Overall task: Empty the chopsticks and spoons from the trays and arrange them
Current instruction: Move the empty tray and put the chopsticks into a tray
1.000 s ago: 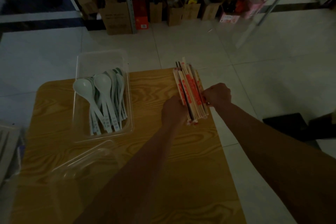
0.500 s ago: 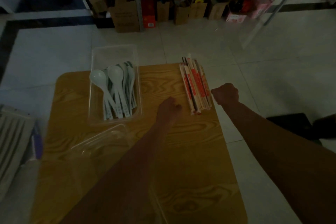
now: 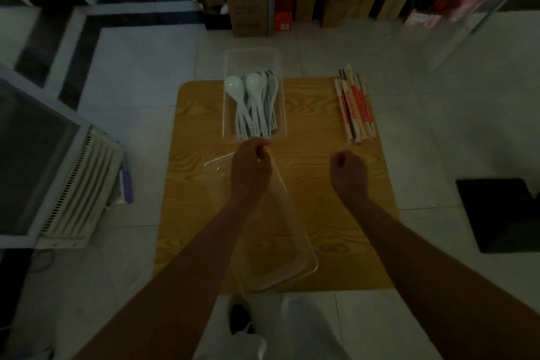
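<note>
Left hand (image 3: 250,168): our fingers curl at the clear tray (image 3: 295,257) rim; grip unclear.
Right hand (image 3: 349,174): bare fist.
Spoons (image 3: 254,102): twelve o'clock.
Chopsticks (image 3: 356,108): one o'clock.

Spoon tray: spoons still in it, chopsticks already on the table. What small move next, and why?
Probably reach the left hand forward to grip the near rim of the spoon tray, ready to tip it: the spoons still lie inside, the chopsticks already lie on the table, and that hand is closest.
</note>
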`<state>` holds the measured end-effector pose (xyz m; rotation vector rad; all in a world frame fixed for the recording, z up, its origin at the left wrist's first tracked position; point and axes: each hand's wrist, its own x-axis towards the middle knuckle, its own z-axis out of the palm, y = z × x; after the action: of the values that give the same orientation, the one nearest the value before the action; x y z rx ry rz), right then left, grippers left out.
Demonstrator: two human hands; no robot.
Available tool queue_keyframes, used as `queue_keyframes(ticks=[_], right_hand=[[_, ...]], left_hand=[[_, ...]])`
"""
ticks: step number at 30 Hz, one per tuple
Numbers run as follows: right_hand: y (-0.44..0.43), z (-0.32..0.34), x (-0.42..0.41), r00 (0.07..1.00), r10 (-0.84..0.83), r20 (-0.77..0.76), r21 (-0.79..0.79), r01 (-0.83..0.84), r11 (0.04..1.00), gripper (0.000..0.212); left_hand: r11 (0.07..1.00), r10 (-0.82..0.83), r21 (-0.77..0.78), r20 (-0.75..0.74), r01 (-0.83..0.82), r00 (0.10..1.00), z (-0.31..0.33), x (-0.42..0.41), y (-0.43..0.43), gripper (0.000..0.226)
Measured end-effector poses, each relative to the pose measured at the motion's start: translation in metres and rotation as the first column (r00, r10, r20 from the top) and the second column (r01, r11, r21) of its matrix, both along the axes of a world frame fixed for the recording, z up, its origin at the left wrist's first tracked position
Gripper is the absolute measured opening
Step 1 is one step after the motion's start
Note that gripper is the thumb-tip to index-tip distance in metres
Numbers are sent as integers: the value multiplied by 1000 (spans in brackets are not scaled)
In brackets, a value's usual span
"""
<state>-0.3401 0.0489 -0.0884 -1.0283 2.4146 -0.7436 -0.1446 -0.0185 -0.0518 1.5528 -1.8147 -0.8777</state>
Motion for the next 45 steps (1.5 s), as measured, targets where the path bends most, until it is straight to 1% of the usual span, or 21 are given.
queue_keyframes(ticks=[2, 3, 4, 5, 6, 8, 10, 11, 13, 16, 20, 24, 27, 33, 36, 38, 39, 40, 42, 44, 45], right_hand=[[18, 3, 39, 991, 106, 80, -8, -106, 994, 31], [26, 5, 57, 984, 147, 105, -6, -147, 989, 31], [33, 6, 74, 977, 181, 116, -4, -182, 983, 31], [38, 6, 88, 973, 203, 113, 6, -205, 979, 30], [42, 5, 97, 973, 211, 99, 20, -214, 977, 28], [48, 5, 107, 982, 171, 80, 78, -177, 981, 25], [56, 4, 109, 989, 127, 69, 151, -136, 979, 24], [60, 4, 108, 991, 114, 68, 188, -125, 974, 23], [67, 2, 105, 994, 81, 76, 239, -97, 966, 21], [80, -1, 96, 994, 44, 97, 276, -69, 959, 25], [104, -1, 69, 995, -28, 98, 298, -2, 955, 23], [114, 2, 33, 995, -73, 75, 300, 47, 953, 17], [109, 3, -1, 993, -101, 62, 312, 77, 947, 16], [89, 4, -50, 993, -67, 97, 273, 39, 961, 16], [81, 2, -62, 990, -62, 130, 256, 26, 966, 15], [75, 2, -65, 988, -42, 151, 252, 3, 968, 15], [72, 3, -66, 987, -33, 156, 249, -7, 968, 15], [69, 3, -67, 987, -27, 158, 242, -12, 970, 14], [63, 3, -69, 988, -12, 153, 231, -24, 973, 15], [59, 1, -71, 989, 9, 151, 232, -44, 972, 16], [58, 0, -72, 988, 17, 151, 232, -52, 971, 16]], left_hand=[[986, 163, -62, 121, -156, 979, 2, 39, 8, 22], [970, 241, -62, 186, -233, 953, 3, 56, 15, 24], [951, 303, -25, 247, -307, 920, 3, 73, 22, 29], [930, 333, 48, 301, -364, 893, 0, 87, 30, 35], [910, 318, 148, 352, -388, 880, -2, 98, 37, 41], [876, 192, 344, 395, -338, 899, -10, 113, 52, 47], [860, 98, 446, 334, -249, 937, -16, 119, 65, 40], [858, 96, 459, 298, -231, 950, -19, 120, 70, 36], [856, 93, 469, 272, -217, 958, -22, 120, 78, 34], [854, 11, 501, 246, -137, 969, -28, 115, 88, 32], [856, -113, 516, 239, -27, 964, -31, 92, 103, 30], [868, -139, 496, 193, 25, 971, -31, 52, 108, 31], [861, -169, 505, 181, 56, 969, -30, 15, 101, 28], [874, -168, 482, 201, 52, 965, -30, -39, 76, 33], [864, -156, 502, 192, 40, 969, -30, -51, 61, 35], [871, -137, 492, 225, 9, 965, -29, -54, 53, 33], [887, -129, 461, 262, -7, 956, -27, -56, 50, 31], [917, -105, 399, 308, -28, 946, -26, -56, 45, 31], [973, -43, 225, 407, -55, 912, -23, -54, 32, 37], [998, -41, 61, 530, 11, 847, -23, -44, 12, 49], [998, -58, 8, 597, 67, 800, -24, -37, -2, 54]])
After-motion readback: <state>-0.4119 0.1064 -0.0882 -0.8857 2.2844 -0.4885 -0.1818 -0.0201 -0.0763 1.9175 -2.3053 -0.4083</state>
